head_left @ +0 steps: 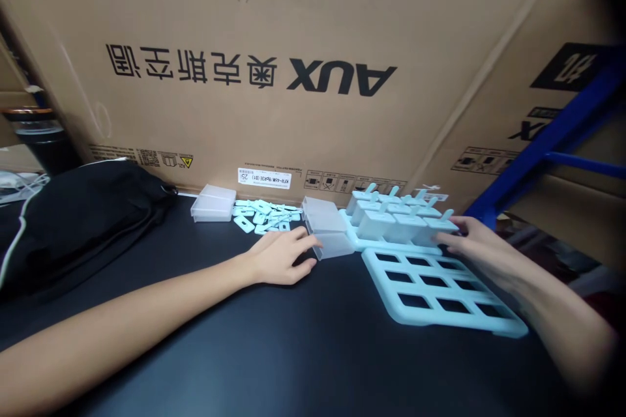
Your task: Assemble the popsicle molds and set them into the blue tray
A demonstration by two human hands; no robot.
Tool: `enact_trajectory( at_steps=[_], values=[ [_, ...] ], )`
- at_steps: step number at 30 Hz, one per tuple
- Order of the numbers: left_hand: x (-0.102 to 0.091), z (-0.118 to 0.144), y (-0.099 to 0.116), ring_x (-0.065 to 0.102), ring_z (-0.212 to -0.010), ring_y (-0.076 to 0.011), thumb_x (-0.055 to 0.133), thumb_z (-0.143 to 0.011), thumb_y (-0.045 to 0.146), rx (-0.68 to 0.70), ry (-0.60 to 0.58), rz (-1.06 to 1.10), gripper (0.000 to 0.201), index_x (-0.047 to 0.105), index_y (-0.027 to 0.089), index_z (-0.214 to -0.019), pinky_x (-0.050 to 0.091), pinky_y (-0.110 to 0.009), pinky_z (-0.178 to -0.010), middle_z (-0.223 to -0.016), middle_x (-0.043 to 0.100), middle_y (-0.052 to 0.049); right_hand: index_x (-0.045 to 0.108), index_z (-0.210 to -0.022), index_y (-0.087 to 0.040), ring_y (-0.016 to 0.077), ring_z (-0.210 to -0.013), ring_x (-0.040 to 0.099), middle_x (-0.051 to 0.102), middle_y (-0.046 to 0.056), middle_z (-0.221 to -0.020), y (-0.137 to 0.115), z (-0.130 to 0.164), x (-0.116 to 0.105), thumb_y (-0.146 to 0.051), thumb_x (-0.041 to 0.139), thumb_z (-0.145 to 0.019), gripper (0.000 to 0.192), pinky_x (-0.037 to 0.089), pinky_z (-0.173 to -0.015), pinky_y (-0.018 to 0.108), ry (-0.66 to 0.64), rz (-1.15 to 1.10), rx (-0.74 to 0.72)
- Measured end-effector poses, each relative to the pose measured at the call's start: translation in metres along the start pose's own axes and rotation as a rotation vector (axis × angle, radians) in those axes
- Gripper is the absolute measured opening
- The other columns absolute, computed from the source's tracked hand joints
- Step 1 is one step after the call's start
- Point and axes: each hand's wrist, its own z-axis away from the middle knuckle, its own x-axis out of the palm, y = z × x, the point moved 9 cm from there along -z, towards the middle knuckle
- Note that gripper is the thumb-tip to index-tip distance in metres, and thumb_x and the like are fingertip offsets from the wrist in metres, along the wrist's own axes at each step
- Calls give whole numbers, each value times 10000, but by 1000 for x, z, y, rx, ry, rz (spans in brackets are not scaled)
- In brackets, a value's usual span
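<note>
Currently you're mid-assembly on the popsicle molds: left hand [281, 257] pinches a clear cup [334, 244] beside the filled tray [353, 239], fingers closed on it. Right hand [476, 244] rests open on that tray's near-right mold. Empty frame [440, 290] lies in front. Next, I'd judge: lift the cup clear and line it up square.

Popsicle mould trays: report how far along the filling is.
Done: the far tray holds a full set of capped moulds. In hand: the left hand grips clear mould cups; the right hand touches the filled tray. Left: the near tray has every slot open, and loose stick lids lie by another clear cup.
</note>
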Motion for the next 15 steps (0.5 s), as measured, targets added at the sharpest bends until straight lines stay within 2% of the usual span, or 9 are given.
enact_trajectory(
  at_steps=[2, 3, 6, 12, 15],
  values=[
    [1, 0, -1, 645, -850, -178, 424, -956, 401, 0, -7, -9, 324, 509, 285, -1246, 517, -293, -666, -1061, 593, -15, 581, -908, -192, 268, -779, 641, 681, 136, -868, 2, 9, 14, -446, 612, -733, 311, 496, -675, 358, -155, -140, 138],
    [1, 0, -1, 645, -844, -176, 421, -958, 401, -2, -8, -13, 322, 513, 285, -1244, 514, -291, -665, -1062, 593, -15, 587, -847, -190, 274, -771, 631, 676, 147, -853, 4, 13, 17, -484, 625, -725, 321, 484, -683, 370, -188, -142, 206],
    [1, 0, -1, 644, -830, -171, 419, -964, 398, -3, -7, -19, 319, 522, 283, -1243, 512, -287, -672, -1060, 600, -15, 578, -690, -196, 281, -725, 603, 655, 166, -780, 4, 17, 11, -589, 596, -719, 394, 448, -680, 395, -134, 46, 282],
    [2, 0, -1, 648, -877, -176, 403, -980, 381, 5, -7, -22, 342, 512, 272, -1285, 522, -292, -705, -1058, 611, -23, 554, -637, -218, 332, -784, 625, 650, 168, -726, -2, 7, 9, -578, 537, -731, 373, 432, -710, 402, -37, 270, 157],
    [3, 0, 0, 649, -886, -175, 391, -984, 372, 16, -18, -25, 354, 515, 275, -1301, 529, -298, -713, -1067, 612, -22, 510, -600, -220, 360, -807, 633, 645, 186, -732, 2, 7, 12, -580, 519, -736, 384, 446, -715, 405, -19, 334, 169]
  ],
)
